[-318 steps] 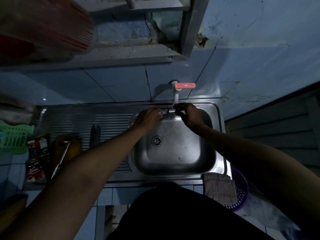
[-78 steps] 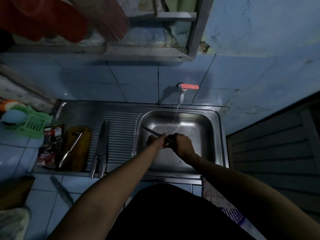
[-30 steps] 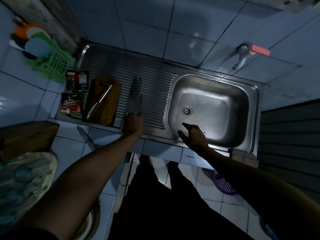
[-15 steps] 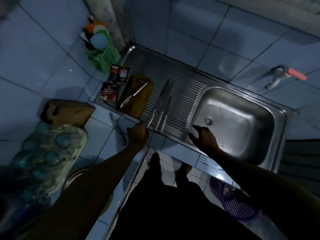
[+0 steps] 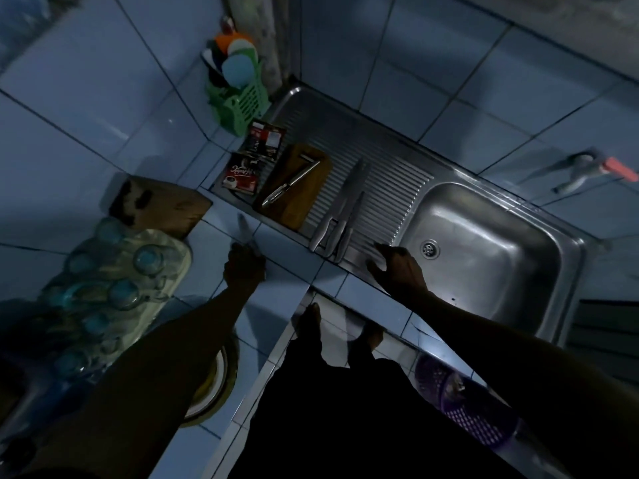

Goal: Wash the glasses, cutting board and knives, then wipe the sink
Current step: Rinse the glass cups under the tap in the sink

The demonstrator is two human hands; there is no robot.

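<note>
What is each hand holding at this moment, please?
Left hand: grips the knife lying on the tiled counter.
Right hand: open, resting on the sink edge.

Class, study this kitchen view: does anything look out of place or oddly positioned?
Yes. One dark knife lies alone on the blue tiled counter, at the left hand, while three steel knives lie on the ribbed steel drainboard. Nothing looks spilled or broken.

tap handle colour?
Pinkish red: the tap handle on the wall right of the sink, seen in the head view, the only one.
</note>
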